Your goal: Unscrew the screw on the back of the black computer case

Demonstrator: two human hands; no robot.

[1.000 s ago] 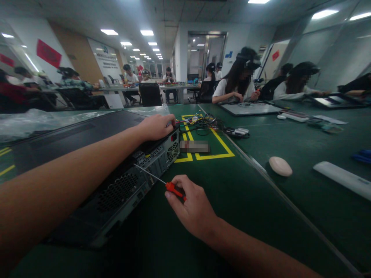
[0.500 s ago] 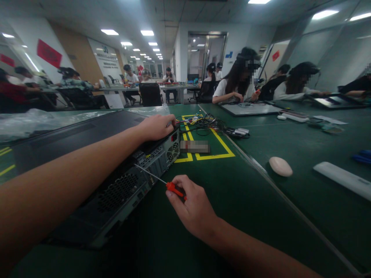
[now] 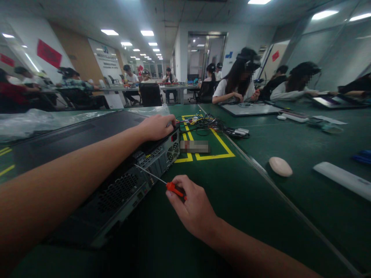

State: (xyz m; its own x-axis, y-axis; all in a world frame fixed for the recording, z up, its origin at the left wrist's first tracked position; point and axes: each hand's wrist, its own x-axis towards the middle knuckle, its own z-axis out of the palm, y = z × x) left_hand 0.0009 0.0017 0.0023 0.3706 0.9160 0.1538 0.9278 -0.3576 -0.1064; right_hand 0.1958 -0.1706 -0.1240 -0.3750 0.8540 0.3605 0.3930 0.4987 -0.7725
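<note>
Right hand (image 3: 195, 208): mine, at twelve o'clock from me (twelve being straight ahead), thumb and fingers closed on the handle of one red screwdriver (image 3: 173, 188); tip at the case's rear panel (image 3: 120, 190), seating too small to tell. Left hand (image 3: 156, 127): mine, toward half past eleven, palm down, half open, fingers bent at the lid's edge, closed round nothing I can see. Case (image 3: 101, 129): one, lying flat between ten and eleven, rear panel turned toward me. Handling, as I judge it: case heavy and stiff, lid smooth and likely slippery, panel edges thin; best held by opposite lower edges, two hands, clear of the grille. Screwdriver: light, rigid, best taken by the handle. Cables (image 3: 205, 121): one tangle, just past twelve, beyond the case.
</note>
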